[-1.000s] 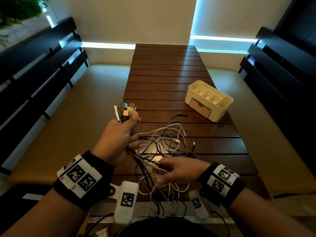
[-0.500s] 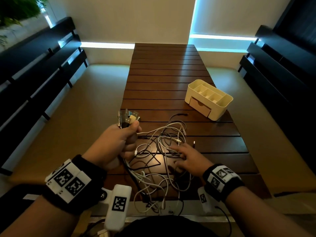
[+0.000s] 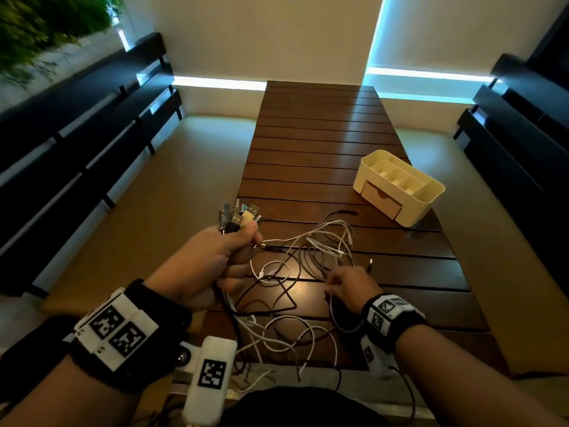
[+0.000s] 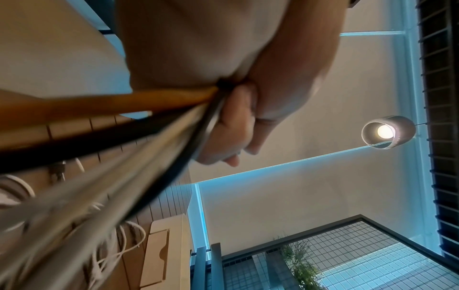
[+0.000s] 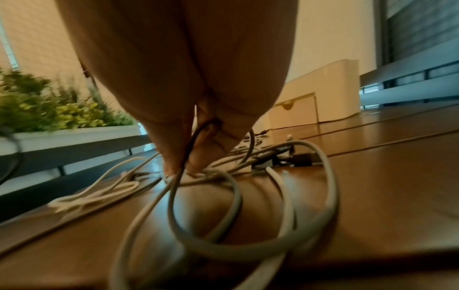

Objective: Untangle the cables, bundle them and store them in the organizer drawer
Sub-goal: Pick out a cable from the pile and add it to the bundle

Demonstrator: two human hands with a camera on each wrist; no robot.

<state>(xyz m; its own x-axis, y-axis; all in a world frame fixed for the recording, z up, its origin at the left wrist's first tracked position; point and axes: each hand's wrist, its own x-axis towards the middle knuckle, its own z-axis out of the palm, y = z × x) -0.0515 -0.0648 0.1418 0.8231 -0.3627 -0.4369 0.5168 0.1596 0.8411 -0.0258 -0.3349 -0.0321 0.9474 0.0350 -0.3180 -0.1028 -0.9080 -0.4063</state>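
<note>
Several USB plugs (image 3: 240, 215) are standing up from your left hand (image 3: 212, 260), which is gripping the cables (image 3: 311, 260); your right hand (image 3: 348, 283) is pinching one grey cable (image 5: 188, 176) on the table (image 3: 317, 143).

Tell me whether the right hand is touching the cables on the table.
Touching: in the right wrist view the right hand pinches a thin cable between its fingertips.

Black wristbands (image 3: 160, 315), white square-code tags (image 3: 118, 329), white wrist camera (image 3: 209, 380).

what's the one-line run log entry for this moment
phase: untangling | left hand: grips cable plugs | right hand: pinches cable | organizer: drawer closed
</note>
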